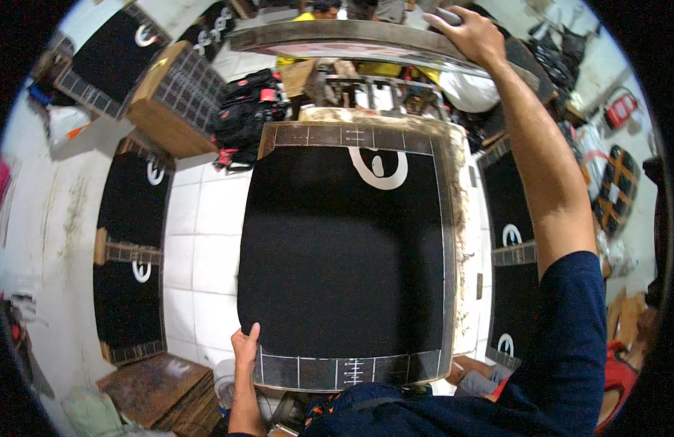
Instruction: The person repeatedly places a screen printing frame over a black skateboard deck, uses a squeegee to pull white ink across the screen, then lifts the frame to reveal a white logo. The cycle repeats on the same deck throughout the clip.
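White-tiled floor [184, 255] flanks black fabric [337, 269] with a white ring print [382, 183]. Right hand [474, 36] clasps a raised frame [351, 30]; left hand [244, 347] meets the fabric's edge, grip unclear.

Left grip [246, 347] touches black cloth [337, 262]; right grip [474, 35] holds a raised frame [344, 31].

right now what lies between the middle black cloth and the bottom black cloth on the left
In the head view, white floor tiles lie between the middle cloth and the left cloth.
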